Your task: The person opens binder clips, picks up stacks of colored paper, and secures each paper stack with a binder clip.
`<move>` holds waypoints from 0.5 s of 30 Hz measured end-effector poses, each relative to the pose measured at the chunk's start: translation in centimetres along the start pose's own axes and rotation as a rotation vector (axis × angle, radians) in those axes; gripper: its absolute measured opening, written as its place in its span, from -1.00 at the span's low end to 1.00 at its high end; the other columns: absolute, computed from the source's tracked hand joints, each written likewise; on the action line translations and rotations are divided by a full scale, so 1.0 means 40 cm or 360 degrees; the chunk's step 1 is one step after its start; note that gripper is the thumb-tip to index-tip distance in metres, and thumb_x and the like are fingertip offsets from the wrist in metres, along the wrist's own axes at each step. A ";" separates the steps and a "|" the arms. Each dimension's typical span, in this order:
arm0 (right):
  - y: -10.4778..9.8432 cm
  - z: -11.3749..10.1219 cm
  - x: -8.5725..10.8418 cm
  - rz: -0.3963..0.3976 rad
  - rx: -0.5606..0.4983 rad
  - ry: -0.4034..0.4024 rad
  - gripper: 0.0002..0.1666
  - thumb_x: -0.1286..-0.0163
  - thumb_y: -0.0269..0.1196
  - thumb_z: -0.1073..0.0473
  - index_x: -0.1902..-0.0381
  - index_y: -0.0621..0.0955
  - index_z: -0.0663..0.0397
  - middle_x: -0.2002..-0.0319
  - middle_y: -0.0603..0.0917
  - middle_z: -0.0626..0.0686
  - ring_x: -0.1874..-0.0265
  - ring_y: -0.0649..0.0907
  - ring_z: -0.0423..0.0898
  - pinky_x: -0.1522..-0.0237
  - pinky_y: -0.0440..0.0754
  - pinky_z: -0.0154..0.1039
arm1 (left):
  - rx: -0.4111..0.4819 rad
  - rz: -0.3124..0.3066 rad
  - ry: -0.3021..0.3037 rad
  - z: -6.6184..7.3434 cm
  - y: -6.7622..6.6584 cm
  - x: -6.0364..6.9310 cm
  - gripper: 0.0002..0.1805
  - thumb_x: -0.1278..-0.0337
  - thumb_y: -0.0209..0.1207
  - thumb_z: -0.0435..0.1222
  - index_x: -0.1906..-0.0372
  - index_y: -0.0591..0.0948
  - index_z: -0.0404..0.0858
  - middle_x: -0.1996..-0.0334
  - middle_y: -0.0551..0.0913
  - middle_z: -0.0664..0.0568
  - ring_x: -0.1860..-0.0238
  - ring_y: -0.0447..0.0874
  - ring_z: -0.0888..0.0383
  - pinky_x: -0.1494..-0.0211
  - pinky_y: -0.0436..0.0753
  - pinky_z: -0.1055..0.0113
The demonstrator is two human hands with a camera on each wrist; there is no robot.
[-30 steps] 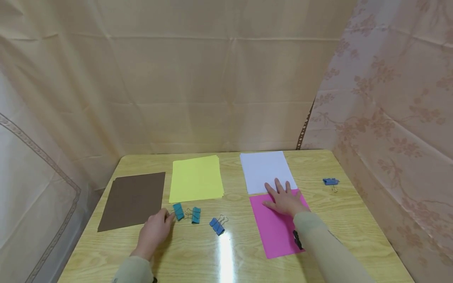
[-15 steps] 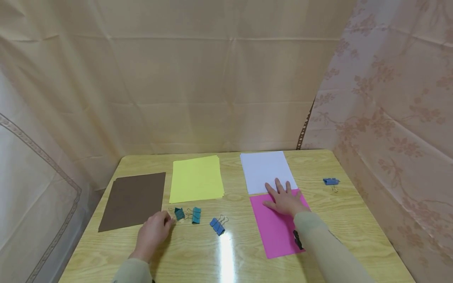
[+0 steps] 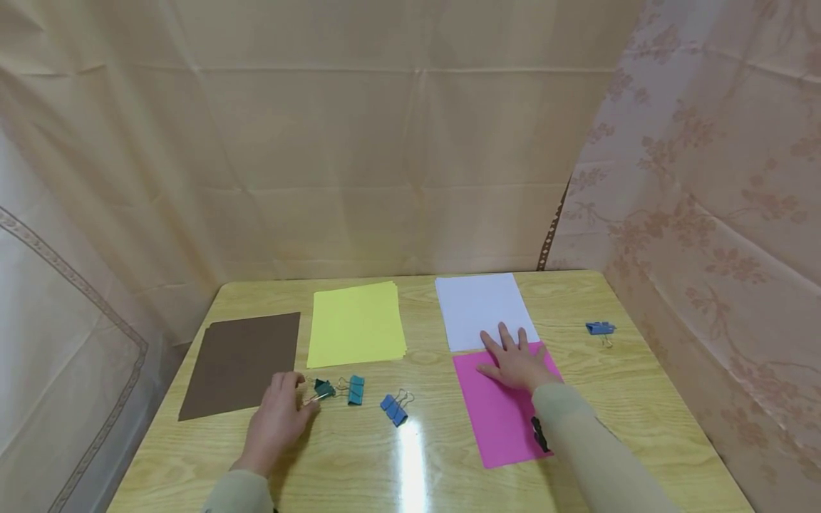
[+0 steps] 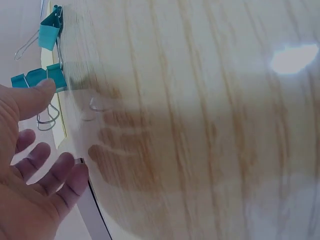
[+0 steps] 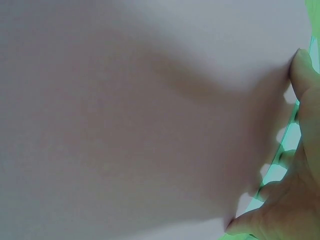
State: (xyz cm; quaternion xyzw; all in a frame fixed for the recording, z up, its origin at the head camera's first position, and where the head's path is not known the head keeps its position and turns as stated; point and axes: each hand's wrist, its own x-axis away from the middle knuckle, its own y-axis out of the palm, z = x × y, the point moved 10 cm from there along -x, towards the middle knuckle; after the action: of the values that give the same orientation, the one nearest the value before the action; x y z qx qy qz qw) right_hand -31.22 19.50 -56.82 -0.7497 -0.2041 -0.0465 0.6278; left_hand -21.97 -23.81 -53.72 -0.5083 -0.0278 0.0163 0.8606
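My left hand is beside a teal binder clip, thumb and fingers apart. In the left wrist view, the thumb overlaps this teal binder clip, and I cannot tell whether it touches; the other fingers are loosely bent and hold nothing. Another teal binder clip lies just right of it. My right hand rests with spread fingers on the pink paper, several fingertips reaching onto the stack of white paper. The right wrist view shows its fingers along the paper's edge.
Brown paper lies at the left, with a yellow paper stack behind the teal clips. A blue binder clip is near the middle, and another blue binder clip at the far right. Curtains surround the wooden table.
The teal clip by my left hand has turned over from lying flat to a tilted pose. My left fingers have spread apart. The right hand stays in place.
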 end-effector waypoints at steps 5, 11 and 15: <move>-0.003 -0.003 0.002 0.0001 -0.0002 0.0004 -0.04 -0.50 0.03 -0.43 -0.66 0.06 -0.20 -0.64 -0.14 0.28 -0.54 -0.15 0.52 -0.23 -0.10 0.72 | 0.0010 0.0001 0.0132 0.018 -0.004 0.002 -0.23 -0.17 0.40 -0.23 -0.44 0.34 -0.31 -0.39 0.34 -0.28 -0.34 0.31 -0.35 -0.30 0.41 -0.33; 0.009 0.010 -0.008 -0.0018 -0.0027 0.0019 -0.02 -0.49 0.03 -0.45 -0.66 0.03 -0.22 -0.64 -0.18 0.26 -0.54 -0.20 0.50 -0.24 -0.17 0.72 | -0.0043 -0.0008 0.0256 0.027 0.005 -0.001 -0.18 -0.12 0.43 -0.29 -0.47 0.34 -0.30 -0.44 0.35 -0.25 -0.32 0.33 -0.40 -0.34 0.35 -0.34; 0.032 0.026 -0.025 -0.0051 -0.0037 0.0034 0.02 -0.47 -0.01 -0.51 -0.67 -0.05 -0.27 -0.65 -0.28 0.21 -0.55 -0.29 0.46 -0.26 -0.26 0.70 | -0.0050 -0.0015 0.0264 0.020 0.010 -0.001 -0.23 -0.16 0.41 -0.31 -0.46 0.36 -0.27 -0.41 0.40 -0.21 -0.31 0.33 -0.38 -0.31 0.37 -0.34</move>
State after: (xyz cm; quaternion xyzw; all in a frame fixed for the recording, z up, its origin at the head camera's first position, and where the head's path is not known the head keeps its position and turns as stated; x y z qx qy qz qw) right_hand -31.87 20.09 -58.54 -0.7530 -0.2087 -0.0668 0.6205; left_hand -22.05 -22.92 -53.69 -0.5213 0.0409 -0.0302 0.8518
